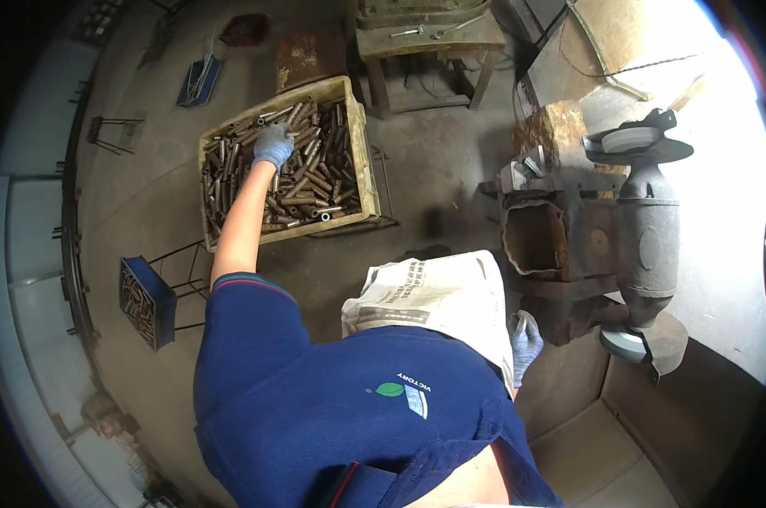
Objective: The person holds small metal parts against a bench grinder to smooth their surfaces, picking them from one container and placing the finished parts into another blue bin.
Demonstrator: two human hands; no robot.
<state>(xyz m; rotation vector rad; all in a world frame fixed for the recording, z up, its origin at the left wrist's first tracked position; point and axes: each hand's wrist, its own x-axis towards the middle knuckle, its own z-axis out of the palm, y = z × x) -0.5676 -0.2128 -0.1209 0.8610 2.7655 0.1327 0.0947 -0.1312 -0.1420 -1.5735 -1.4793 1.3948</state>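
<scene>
My left hand [274,146], in a blue-grey work glove, reaches into a pale yellow plastic crate [363,169] heaped with short dark metal tubes [315,182]. Its fingers are curled in against the tubes near the middle of the heap; what lies in their grip is largely hidden. Beside my light printed apron [434,292] hangs my right hand [525,343], gloved alike and low by my right side. Its fingers look loosely bent and apart, with no tube visible in them.
A double-wheel bench grinder [648,237] stands at right beside a rusty metal box [535,239]. A small worn table [434,38] is beyond the crate. Blue bins [164,306] with small parts and rods stand at left on thin metal frames.
</scene>
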